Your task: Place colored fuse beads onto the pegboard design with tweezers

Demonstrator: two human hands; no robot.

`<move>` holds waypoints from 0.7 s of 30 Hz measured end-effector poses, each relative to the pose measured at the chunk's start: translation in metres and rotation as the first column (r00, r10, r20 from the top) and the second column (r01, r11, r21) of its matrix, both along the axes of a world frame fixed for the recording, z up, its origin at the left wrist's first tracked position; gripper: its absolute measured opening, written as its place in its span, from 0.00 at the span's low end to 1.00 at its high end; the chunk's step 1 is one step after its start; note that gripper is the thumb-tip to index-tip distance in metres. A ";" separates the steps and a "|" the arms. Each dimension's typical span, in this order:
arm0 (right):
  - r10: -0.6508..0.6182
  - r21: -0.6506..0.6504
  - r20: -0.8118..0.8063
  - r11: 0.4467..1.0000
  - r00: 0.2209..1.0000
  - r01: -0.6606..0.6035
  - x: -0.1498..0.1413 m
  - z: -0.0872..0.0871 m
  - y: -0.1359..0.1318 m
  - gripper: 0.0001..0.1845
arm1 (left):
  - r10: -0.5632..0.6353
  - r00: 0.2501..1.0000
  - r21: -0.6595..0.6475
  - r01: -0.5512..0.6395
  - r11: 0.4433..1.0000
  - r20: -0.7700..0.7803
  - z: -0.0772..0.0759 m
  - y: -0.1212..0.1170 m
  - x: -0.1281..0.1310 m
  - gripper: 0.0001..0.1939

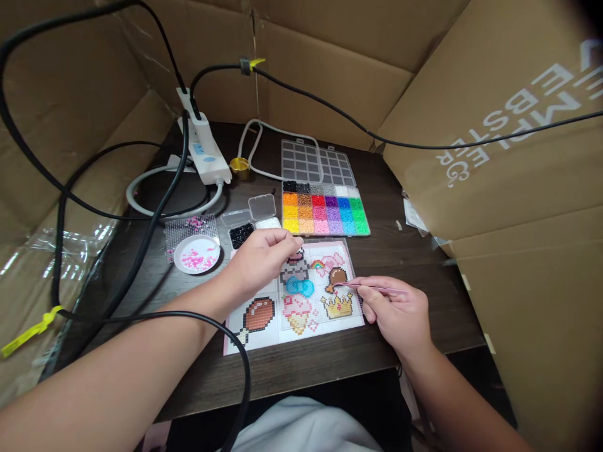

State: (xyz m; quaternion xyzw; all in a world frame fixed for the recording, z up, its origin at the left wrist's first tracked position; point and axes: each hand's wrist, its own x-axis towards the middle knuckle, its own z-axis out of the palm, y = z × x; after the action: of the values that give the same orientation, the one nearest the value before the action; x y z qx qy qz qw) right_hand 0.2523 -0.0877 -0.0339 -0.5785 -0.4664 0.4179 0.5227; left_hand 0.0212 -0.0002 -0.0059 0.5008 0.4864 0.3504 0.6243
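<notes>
My right hand (pixel 398 314) grips pink tweezers (pixel 384 289), their tips at the brown drumstick bead figure (pixel 337 277). That figure sits on a transparent pegboard (pixel 315 319) laid over a printed pattern sheet (pixel 277 336). My left hand (pixel 264 254) hovers over the board's upper left, thumb and forefinger pinched; whatever they hold is too small to make out. Around the drumstick are a gold crown (pixel 337 307), a pink ice cream cone (pixel 298 311), a blue bow (pixel 299 287) and a small rainbow (pixel 318 266). A grey figure (pixel 293 271) is partly behind my left hand.
Behind the board stands an open box of coloured beads (pixel 325 210). To the left are a white dish of pink beads (pixel 196 255), a small box of black beads (pixel 242 235) and a power strip (pixel 207 154). Black cables (pixel 247 364) cross near my left arm; cardboard walls (pixel 325 50) surround the table.
</notes>
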 end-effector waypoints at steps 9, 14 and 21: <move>-0.004 0.004 0.017 1.000 1.000 0.004 0.001 -0.004 -0.001 0.04 | -0.005 1.000 -0.015 0.005 1.000 -0.020 0.001 0.000 -0.001 0.19; 0.005 0.002 0.027 1.000 1.000 -0.006 0.000 -0.003 -0.001 0.04 | -0.009 1.000 0.000 0.009 1.000 -0.007 0.002 0.000 0.000 0.18; 0.026 -0.005 0.031 1.000 0.999 -0.025 0.004 -0.004 -0.001 0.05 | -0.008 1.000 -0.003 0.008 1.000 0.002 0.003 0.000 0.000 0.19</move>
State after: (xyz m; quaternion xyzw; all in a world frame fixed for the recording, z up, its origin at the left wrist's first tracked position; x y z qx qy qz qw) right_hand 0.2560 -0.0885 -0.0376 -0.5801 -0.4810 0.4164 0.5086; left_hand 0.0217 -0.0004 -0.0034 0.5016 0.4845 0.3477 0.6268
